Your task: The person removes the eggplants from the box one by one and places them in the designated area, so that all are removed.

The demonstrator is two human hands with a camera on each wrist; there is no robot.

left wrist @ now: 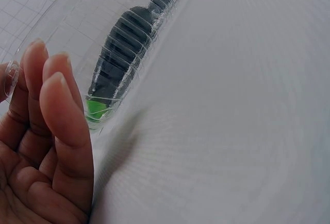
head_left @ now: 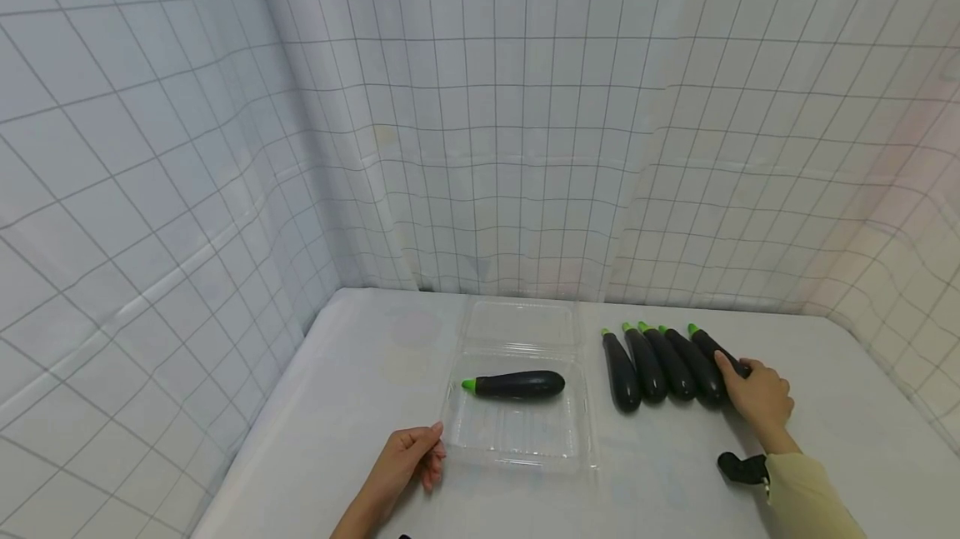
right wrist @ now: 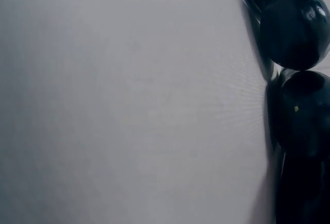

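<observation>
A clear plastic clamshell box (head_left: 517, 439) lies open on the white table, its lid folded back. One dark eggplant (head_left: 521, 385) with a green stem lies crosswise in its base. My left hand (head_left: 408, 456) is at the box's left edge; in the left wrist view, the thumb and a fingertip pinch the clear rim (left wrist: 11, 80). To the right, my right hand (head_left: 759, 396) grips the lower end of the rightmost eggplant (head_left: 708, 345), partly covering it. The right wrist view has rounded eggplant ends (right wrist: 304, 113) at its right side, with the hand out of frame.
Several more eggplants (head_left: 651, 364) lie side by side between the box and my right hand, green stems pointing away. A black device (head_left: 742, 468) is strapped at my right wrist. White grid-patterned curtains (head_left: 517, 147) hang behind the table and along both sides.
</observation>
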